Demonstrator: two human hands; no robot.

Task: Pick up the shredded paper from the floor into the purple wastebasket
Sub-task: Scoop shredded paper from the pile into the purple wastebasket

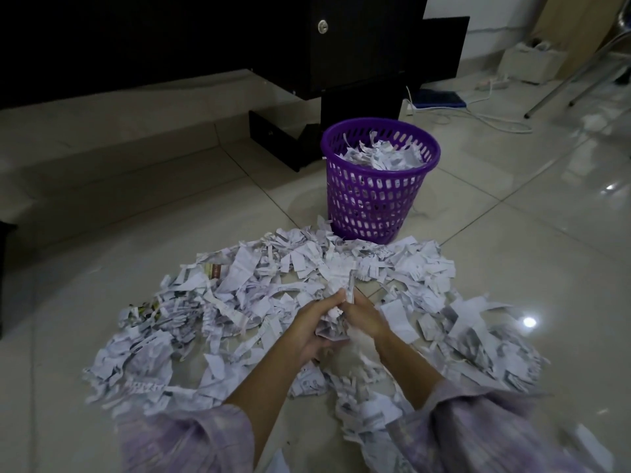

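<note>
A wide pile of white shredded paper (239,302) covers the tiled floor in front of me. Beyond it stands the purple wastebasket (379,199), upright, with shreds heaped inside up to near its rim. My left hand (312,322) and my right hand (363,315) are pressed together over the middle of the pile. Between them they grip a bunch of shredded paper (333,319), with strips sticking up above the fingers. The palms are hidden by the paper.
A black desk (239,46) with a drawer unit stands behind the wastebasket. White cables and a power strip (491,84) lie on the floor at the right, near metal chair legs (580,73). Bare tile shows left of the pile.
</note>
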